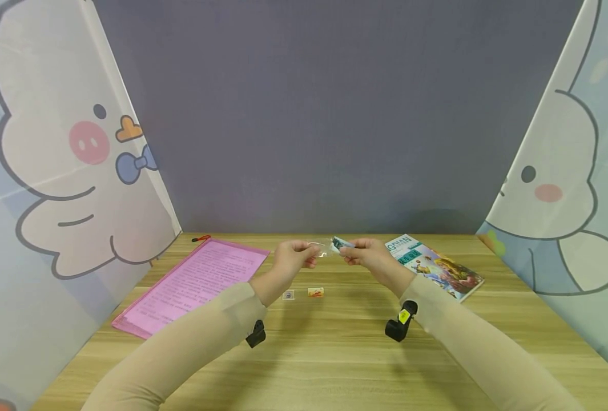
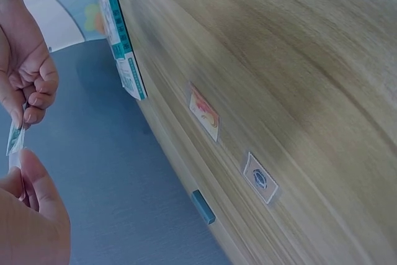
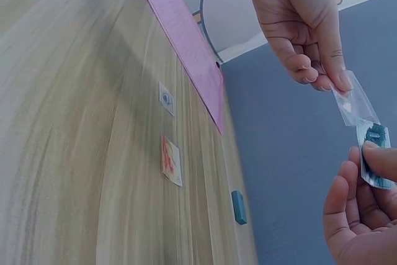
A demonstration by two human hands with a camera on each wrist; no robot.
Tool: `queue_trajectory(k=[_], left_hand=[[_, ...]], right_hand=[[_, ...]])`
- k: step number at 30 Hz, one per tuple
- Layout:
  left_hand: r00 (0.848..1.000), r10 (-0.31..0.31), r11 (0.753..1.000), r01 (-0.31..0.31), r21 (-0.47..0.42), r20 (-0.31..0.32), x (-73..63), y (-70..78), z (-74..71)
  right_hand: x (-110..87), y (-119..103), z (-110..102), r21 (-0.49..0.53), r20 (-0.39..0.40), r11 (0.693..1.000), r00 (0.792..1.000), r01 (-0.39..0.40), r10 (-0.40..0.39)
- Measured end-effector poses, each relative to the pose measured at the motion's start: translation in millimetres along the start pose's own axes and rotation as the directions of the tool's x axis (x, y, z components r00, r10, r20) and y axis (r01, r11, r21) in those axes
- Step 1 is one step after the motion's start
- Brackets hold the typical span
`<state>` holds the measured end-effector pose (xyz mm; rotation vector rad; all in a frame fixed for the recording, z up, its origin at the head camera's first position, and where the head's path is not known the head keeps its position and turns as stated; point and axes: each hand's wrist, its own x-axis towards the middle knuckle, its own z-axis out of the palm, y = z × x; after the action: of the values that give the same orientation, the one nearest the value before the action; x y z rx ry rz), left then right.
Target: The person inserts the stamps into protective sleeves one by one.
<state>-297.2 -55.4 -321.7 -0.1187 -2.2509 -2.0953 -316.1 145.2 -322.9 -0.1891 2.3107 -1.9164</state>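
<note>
Out over the far part of the table, my left hand (image 1: 292, 258) pinches a small clear plastic sleeve (image 3: 355, 98) between thumb and fingers. My right hand (image 1: 370, 257) holds a teal stamp (image 3: 374, 134) with a toothed edge, thumb on its face. The stamp's upper edge meets the sleeve's lower end; whether it is inside cannot be told. Below the hands, two more stamps lie flat on the wood: an orange-and-yellow one (image 1: 315, 292) and a pale one with a dark round picture (image 1: 289, 295). Both seem to have clear margins around them.
A pink document pouch (image 1: 196, 282) with a printed sheet lies at the left. On the right, a colourful magazine (image 1: 437, 267) is partly behind my right forearm. A small blue block (image 3: 239, 207) sits by the table's far edge. Grey and cartoon-printed panels surround the table (image 1: 334, 365).
</note>
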Motion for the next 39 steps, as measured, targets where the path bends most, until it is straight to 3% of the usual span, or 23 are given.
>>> queue_trajectory(k=[12,39], left_hand=[[1.0,0.004,1.0,-0.004,0.023,-0.02,-0.5,-0.6,-0.8],[0.999,0.022,0.999,-0.023,0.038,0.036,-2.0,-2.1,-0.4]], right_hand=[[-0.7,1,2,-0.009,0.049,1.0,0.999,0.012,-0.012],[-0.3,-9,-1,-0.124,0.097,0.992,0.995,0.026,-0.014]])
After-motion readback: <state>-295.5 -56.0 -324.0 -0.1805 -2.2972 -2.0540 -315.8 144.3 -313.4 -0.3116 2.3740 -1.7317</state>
